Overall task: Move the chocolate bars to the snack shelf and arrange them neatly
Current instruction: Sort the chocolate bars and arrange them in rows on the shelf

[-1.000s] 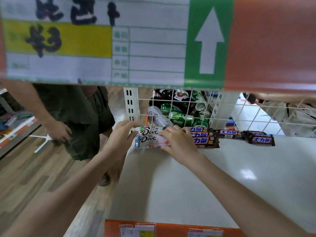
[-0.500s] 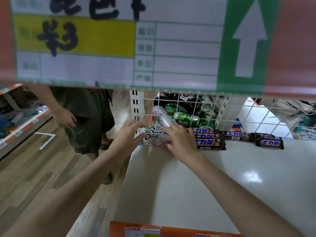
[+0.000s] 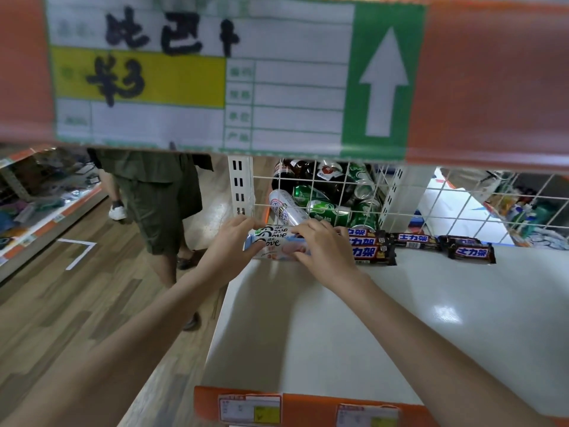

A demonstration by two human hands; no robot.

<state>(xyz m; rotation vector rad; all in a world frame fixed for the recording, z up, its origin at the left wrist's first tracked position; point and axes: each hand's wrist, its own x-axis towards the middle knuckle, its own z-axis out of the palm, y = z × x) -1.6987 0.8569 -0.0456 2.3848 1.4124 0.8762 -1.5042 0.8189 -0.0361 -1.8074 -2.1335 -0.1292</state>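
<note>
Right hand (image 3: 323, 251) hiding Dove bars' (image 3: 271, 241) middle

Two pale Dove chocolate bars (image 3: 272, 241) lay flat, one behind the other, at the back left corner of the white shelf (image 3: 338, 318), lengthwise along the wire grid. Just right of them sat a stack of dark Snickers bars (image 3: 371, 246), then a single bar (image 3: 414, 240), then another pair (image 3: 471, 249), all flat and parallel.
</note>
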